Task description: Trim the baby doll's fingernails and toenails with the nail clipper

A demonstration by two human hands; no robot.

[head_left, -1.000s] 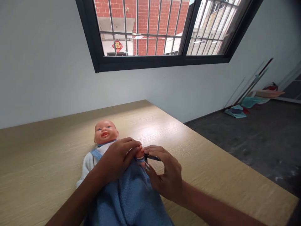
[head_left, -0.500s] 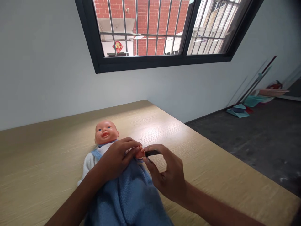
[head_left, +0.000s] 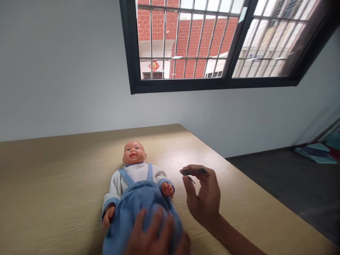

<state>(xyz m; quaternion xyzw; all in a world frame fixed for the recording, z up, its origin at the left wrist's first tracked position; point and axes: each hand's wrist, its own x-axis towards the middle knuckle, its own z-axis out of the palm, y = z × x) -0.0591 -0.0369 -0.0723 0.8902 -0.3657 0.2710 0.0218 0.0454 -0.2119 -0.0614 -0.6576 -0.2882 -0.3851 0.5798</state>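
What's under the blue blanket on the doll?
The blue fleece blanket covers the baby doll's lower body, so its legs and feet cannot be seen; the white top and both doll hands show above its edge.

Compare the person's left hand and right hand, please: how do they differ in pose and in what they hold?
The left hand is spread open over the blue blanket, while the right hand is raised beside the baby doll. The left hand shows nothing held, while the right hand pinches a small dark nail clipper. The left hand is blurred and cut off by the picture's bottom edge, while the right hand shows whole. Both hands are bare.
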